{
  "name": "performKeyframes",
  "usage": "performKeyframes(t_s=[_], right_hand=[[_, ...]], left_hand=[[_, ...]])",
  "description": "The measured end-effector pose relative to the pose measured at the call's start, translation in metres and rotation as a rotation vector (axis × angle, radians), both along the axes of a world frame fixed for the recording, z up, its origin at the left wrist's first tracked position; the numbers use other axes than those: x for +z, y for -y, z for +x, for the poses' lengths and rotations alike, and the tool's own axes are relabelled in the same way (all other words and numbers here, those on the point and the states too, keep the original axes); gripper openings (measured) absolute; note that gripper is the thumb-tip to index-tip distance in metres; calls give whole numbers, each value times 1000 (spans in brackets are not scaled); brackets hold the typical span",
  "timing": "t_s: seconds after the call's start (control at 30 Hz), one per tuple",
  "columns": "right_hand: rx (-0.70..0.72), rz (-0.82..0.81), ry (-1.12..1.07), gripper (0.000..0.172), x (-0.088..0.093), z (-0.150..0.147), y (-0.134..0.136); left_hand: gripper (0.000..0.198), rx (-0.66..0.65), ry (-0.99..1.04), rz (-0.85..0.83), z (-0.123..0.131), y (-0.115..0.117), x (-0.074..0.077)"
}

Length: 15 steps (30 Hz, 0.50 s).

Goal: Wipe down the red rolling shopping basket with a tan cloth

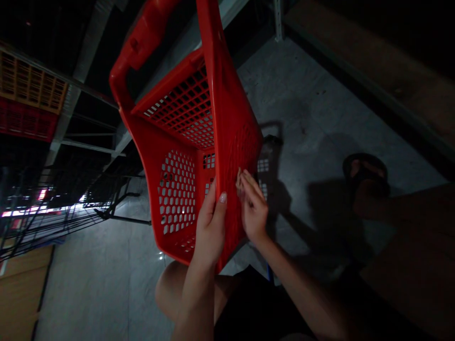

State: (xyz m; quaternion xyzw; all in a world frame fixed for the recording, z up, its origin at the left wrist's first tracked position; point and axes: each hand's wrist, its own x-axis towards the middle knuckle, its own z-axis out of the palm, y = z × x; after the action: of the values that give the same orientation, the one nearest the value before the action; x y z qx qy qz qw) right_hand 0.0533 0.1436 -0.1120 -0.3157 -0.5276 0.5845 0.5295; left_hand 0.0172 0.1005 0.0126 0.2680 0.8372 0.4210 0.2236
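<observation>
Concrete, pale grey and scuffed, is filling most of the dim view, running from 6 o'clock up to 1 o'clock.

A red perforated plastic shopping basket is hanging tilted over it, stretching from 12 o'clock down to the centre. Its open mouth is turning towards 8 o'clock and its thick red looped handle is pointing to 11 o'clock.

A dark wire rack is standing at 9 o'clock, with an orange slotted plastic crate sitting on a shelf at 10 o'clock. A foot in a dark sandal is resting on the floor at 3 o'clock.

Just below centre, the left hand is clamping the near edge of the basket's side wall, thumb lying along the rim, and is carrying its weight. The right hand is lying unclenched, fingertips pressing flat on the wall's outer face just beside the left hand, grasping nothing.

The handling appears to be at a close-checking stage, working on that wall. Any further move is calling for the left hand's firm hold, since the basket is balancing on one edge above the bare knee at 7 o'clock.
</observation>
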Motion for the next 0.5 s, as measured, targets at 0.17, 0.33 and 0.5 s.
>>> performKeyframes(t_s=[0.17, 0.33, 0.5], right_hand=[[-61, 25, -25, 54, 10, -6, -6], [-140, 205, 36, 49, 27, -75, -161], [-44, 201, -13, 45, 8, -102, -228]], left_hand=[[49, -43, 44, 52, 7, 0, 4], [50, -3, 118, 73, 24, 0, 3], [48, 26, 157, 145, 24, -16, -6]])
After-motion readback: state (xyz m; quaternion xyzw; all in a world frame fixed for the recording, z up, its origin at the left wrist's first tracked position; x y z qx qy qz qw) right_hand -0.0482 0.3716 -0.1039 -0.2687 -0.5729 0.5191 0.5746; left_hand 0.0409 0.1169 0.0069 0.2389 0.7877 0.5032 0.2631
